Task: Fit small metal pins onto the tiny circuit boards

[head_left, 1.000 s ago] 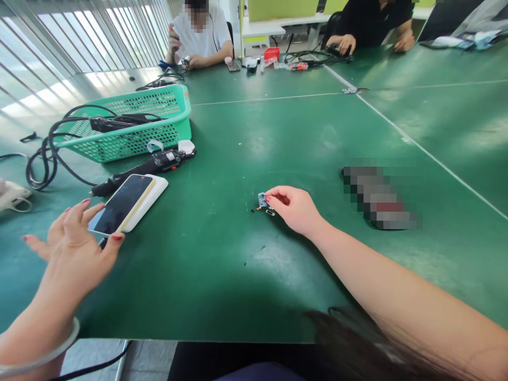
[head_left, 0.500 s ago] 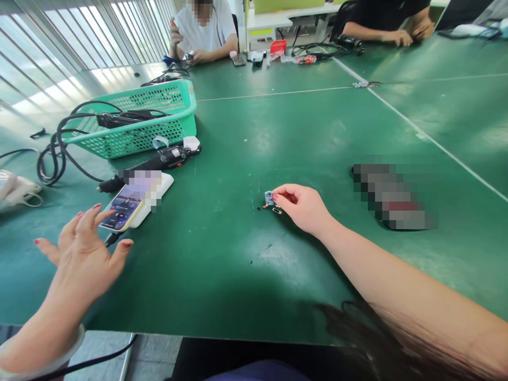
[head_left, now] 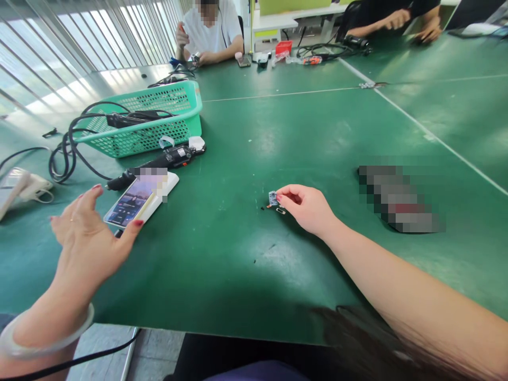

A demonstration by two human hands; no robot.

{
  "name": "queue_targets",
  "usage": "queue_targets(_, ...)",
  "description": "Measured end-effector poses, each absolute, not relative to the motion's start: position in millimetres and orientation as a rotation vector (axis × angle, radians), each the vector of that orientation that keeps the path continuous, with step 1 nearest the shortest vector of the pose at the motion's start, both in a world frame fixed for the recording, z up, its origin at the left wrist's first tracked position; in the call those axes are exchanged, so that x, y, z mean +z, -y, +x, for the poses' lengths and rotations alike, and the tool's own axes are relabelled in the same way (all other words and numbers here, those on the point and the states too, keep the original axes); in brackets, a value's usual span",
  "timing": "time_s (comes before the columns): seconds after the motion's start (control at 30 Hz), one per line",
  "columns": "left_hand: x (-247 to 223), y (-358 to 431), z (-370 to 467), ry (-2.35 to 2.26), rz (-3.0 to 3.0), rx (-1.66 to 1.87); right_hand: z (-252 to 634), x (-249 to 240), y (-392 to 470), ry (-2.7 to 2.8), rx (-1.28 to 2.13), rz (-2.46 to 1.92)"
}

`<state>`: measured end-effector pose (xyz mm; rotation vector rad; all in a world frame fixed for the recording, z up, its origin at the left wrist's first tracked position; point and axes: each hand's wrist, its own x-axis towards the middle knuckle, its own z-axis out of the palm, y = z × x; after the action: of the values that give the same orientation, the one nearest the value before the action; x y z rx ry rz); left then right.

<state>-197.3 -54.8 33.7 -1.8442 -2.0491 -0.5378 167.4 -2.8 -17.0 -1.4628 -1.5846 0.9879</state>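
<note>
Between thumb and forefinger my right hand (head_left: 305, 207) pinches a small circuit board (head_left: 272, 198), held just above the table. Under and beside it lie a small pale rectangular frame (head_left: 280, 210) and a few tiny dark bits. My left hand (head_left: 89, 233) is open, fingers spread, with its thumb at the near edge of a phone (head_left: 133, 203). The phone's screen is lit, and a cable plug shows at its near end. It rests on a white flat block (head_left: 170, 184). Whether the thumb touches the phone I cannot tell.
Behind the phone lies a black electric screwdriver (head_left: 169, 159) beside a green basket (head_left: 138, 140) holding black tools and cables. A dark, blurred-out flat object (head_left: 397, 198) lies at right. A white device (head_left: 24, 188) sits far left. Two people work across the green table (head_left: 222, 254).
My left hand has drawn its fingers back from the phone's screen, its thumb now at the phone's near edge. My right hand keeps its pinch on the board. The view has shifted slightly.
</note>
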Motion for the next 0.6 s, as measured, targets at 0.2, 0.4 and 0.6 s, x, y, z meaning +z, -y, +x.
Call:
queue_targets(0.2, 53, 9, -195, 2.359, -1.835, -0.389, 167, -18, 4, 1.626, 0.944, -1.45)
queue_targets(0.4, 60, -15, -187, 2.385, -1.94, -0.193, 167, -20, 3, 1.633, 0.981, -1.418)
queue_targets(0.6, 59, -20, -185, 2.385, -1.904, -0.305, 167, -20, 3, 1.636, 0.981, -1.43)
